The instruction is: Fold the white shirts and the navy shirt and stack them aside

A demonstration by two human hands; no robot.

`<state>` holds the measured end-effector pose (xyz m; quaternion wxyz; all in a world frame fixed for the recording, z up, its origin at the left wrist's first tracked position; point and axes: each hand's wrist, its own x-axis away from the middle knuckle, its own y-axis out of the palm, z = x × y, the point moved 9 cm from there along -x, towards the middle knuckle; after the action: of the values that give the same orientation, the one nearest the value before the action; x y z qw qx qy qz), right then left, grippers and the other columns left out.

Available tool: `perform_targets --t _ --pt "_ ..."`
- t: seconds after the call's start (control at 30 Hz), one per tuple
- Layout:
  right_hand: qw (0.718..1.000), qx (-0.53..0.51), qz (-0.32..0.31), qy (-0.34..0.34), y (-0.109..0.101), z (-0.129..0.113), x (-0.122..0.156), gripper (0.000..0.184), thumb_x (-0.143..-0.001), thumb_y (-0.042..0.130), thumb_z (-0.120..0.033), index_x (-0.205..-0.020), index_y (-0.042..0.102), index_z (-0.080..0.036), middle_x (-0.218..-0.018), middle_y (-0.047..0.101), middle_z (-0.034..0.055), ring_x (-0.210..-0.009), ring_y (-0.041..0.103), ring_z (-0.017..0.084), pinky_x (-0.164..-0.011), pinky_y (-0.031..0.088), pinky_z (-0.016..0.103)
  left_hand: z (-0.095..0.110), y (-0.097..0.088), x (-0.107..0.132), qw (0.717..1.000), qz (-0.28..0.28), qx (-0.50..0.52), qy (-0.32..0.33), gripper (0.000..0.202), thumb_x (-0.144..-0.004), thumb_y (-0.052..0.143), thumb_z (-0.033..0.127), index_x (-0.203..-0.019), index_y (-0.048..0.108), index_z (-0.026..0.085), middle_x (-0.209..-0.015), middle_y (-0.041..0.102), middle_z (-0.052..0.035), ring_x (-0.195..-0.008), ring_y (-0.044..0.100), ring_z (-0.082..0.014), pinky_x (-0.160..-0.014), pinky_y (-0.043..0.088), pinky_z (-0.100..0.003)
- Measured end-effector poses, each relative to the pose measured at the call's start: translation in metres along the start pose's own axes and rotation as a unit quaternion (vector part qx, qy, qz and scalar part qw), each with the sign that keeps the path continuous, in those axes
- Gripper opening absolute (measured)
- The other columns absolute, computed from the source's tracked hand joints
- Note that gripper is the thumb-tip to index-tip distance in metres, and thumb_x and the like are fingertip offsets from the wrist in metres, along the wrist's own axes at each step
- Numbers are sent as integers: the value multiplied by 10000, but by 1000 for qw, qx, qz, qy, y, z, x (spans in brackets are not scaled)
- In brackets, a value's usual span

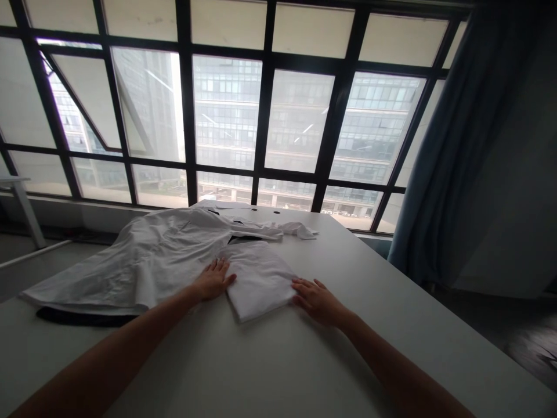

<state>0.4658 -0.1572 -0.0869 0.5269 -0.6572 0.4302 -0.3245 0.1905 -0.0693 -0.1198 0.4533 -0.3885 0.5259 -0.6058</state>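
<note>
A folded white garment (pixel 260 278) lies flat on the white table (pixel 278 366). My left hand (pixel 214 280) rests at its left edge, fingers stretched out and pointing away from me. At the right edge of the bundle, my right hand (pixel 317 299) touches the cloth with its fingers extended. Neither hand grips anything. Left of the folded garment, a larger white shirt (pixel 174 249) is spread out and wrinkled, with a sleeve (pixel 300 230) reaching right across the table behind the bundle.
Black material (pixel 82 317) shows from beneath the spread shirt. Dark-framed windows (pixel 256 116) stand behind the table, one tilted open at left. A blue curtain (pixel 439 191) hangs on the right. Part of another white table (pixel 26 209) stands at far left.
</note>
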Motion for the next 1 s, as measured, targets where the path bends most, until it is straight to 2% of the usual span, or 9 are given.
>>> perform_targets --t 0.17,0.3,0.37,0.5,0.63,0.73,0.8,0.9,1.0 --pt "997 20 66 -25 -1 -27 1 577 -972 320 -506 -1428 463 -183 -1536 353 102 -1427 291 238 -1179 155 464 67 16 31 998 1 18 65 899 -906 189 715 -1528 217 66 -1589 113 -184 -1448 43 -418 -1144 153 -533" --pt "996 -19 19 -90 18 -61 3 615 -962 314 -555 -1473 400 -222 -1562 298 71 -1448 241 236 -1188 143 443 98 15 44 992 24 29 122 847 -896 216 731 -1524 275 167 -1583 205 -128 -1441 127 -422 -1125 205 -549" --pt "995 -33 -12 -96 23 -66 5 627 -962 302 -564 -1490 368 -233 -1569 281 70 -1454 224 237 -1187 134 449 89 9 36 994 33 21 101 753 -924 242 679 -1513 302 214 -1577 242 -100 -1439 185 -391 -1123 209 -555" --pt "990 -44 -61 -117 22 -69 13 743 -905 380 -658 -1508 327 -226 -1591 207 87 -1469 160 269 -1188 83 473 48 -1 11 1000 16 -4 17 621 -980 255 539 -1510 290 218 -1576 252 -79 -1453 198 -305 -1140 184 -538" --pt "984 -56 -80 -146 22 -69 16 753 -874 423 -690 -1506 319 -295 -1601 177 41 -1474 128 274 -1188 58 472 36 -2 3 1000 17 -22 11 604 -993 249 503 -1506 295 188 -1575 256 -80 -1458 194 -264 -1156 177 -486" --pt "990 -47 -76 -112 24 -50 9 661 -926 346 -641 -1508 297 -331 -1601 179 3 -1477 121 255 -1186 55 472 35 0 5 999 24 -27 -7 631 -997 234 503 -1507 279 134 -1576 235 -121 -1462 185 -247 -1162 174 -462" --pt "994 -36 -71 -73 24 -24 2 638 -941 313 -622 -1510 289 -335 -1602 178 -5 -1476 126 250 -1184 53 478 36 1 7 999 19 -26 -16 644 -1000 219 498 -1509 259 105 -1579 216 -137 -1465 175 -237 -1165 170 -452" --pt "998 -11 -57 13 18 36 -5 640 -942 300 -607 -1510 296 -314 -1601 188 16 -1470 155 265 -1175 72 507 36 1 7 999 13 -27 -11 637 -1002 216 494 -1502 268 104 -1577 223 -138 -1465 175 -241 -1163 173 -457" --pt "991 36 -35 122 7 113 0 634 -942 311 -569 -1503 327 -275 -1589 237 43 -1460 193 269 -1167 108 521 36 0 8 999 16 -32 -3 619 -1003 216 497 -1483 313 119 -1571 240 -145 -1461 186 -252 -1155 185 -466"
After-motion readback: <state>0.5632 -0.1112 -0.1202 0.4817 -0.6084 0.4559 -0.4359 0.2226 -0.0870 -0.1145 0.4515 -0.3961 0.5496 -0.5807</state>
